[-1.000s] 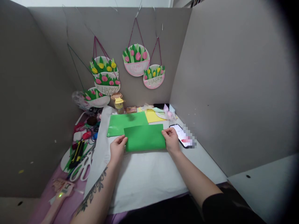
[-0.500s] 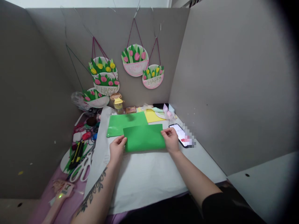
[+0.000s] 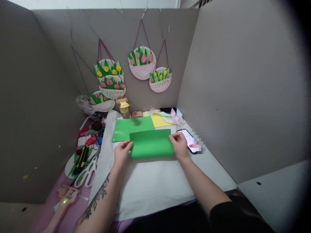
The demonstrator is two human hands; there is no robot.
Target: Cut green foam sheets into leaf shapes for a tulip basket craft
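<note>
Two hands are sharing the hold, left hand (image 3: 121,152) pinching the green sheet (image 3: 152,145) at its left end, right hand (image 3: 180,148) clamping the right end beside the phone (image 3: 190,142). The sheet's long axis is running crosswise between them, neither hand sitting nearer, over the white cloth (image 3: 153,184) and just in front of the green pack (image 3: 128,125). Both grips are staying put, while the sheet's lower part is looking brighter than half a second ago
</note>
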